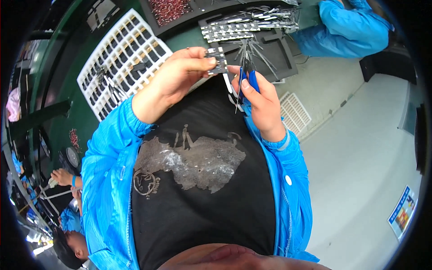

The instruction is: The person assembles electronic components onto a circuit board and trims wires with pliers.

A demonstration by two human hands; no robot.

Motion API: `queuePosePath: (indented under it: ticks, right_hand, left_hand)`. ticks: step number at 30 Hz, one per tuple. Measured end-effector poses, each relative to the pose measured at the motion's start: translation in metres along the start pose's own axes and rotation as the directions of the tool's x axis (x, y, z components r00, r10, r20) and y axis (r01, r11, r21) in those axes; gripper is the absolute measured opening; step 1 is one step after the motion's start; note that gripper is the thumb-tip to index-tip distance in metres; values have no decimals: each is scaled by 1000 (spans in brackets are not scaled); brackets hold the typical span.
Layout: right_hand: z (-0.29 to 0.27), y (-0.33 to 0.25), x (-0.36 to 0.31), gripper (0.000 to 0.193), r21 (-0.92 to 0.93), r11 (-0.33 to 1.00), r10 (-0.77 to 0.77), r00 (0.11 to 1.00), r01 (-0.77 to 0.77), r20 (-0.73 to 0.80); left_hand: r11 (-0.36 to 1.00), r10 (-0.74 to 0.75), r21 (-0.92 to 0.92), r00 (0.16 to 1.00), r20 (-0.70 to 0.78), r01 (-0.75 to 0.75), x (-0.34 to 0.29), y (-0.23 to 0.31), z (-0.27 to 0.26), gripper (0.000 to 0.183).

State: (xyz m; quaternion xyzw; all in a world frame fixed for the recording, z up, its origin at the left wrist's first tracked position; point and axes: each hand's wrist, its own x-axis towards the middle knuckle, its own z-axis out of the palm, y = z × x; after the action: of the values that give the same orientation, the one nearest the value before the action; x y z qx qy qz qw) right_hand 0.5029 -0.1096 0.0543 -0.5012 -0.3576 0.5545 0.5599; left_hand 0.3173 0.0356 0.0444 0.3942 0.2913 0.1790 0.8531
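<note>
Between the thumb and fingers of my left hand (180,72) is a small dark panel with silver pads (218,61), held upright in front of my chest. My right hand (263,101) is wrapped around blue-handled cutting pliers (253,82), whose jaws point away from me. A thin metal piece (238,96) also shows along this hand; whether the fingers grip it is unclear. The pliers and the panel are close together but apart. Beyond both hands lie several panel strips with silver pads (227,32) and many thin dark offcuts (265,58).
A white compartment tray (88,101) with dark parts stands at the left, with loose metal pieces on it. The strips lie in a black tray (286,60). Small red parts (168,11) fill another tray. Co-workers' blue sleeves (355,27) and a hand (63,177) appear upper right and lower left.
</note>
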Motion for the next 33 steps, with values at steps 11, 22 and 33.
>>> queuePosePath:
  ticks: [11, 22, 33]
  right_hand:
    - [-91, 26, 52, 40, -979, 206, -350, 933, -10, -83]
    - [-110, 43, 75, 39, -993, -82, -297, 953, -79, -52]
    - [-91, 47, 51, 51, -982, -163, -360, 932, -98, -33]
  left_hand:
    - [979, 206, 40, 946, -249, -202, -59, 18, -49, 11]
    - [945, 320, 126, 784, -531, -301, -116, 19, -92, 14]
    - [782, 592, 583, 555, -584, -221, -128, 23, -135, 17]
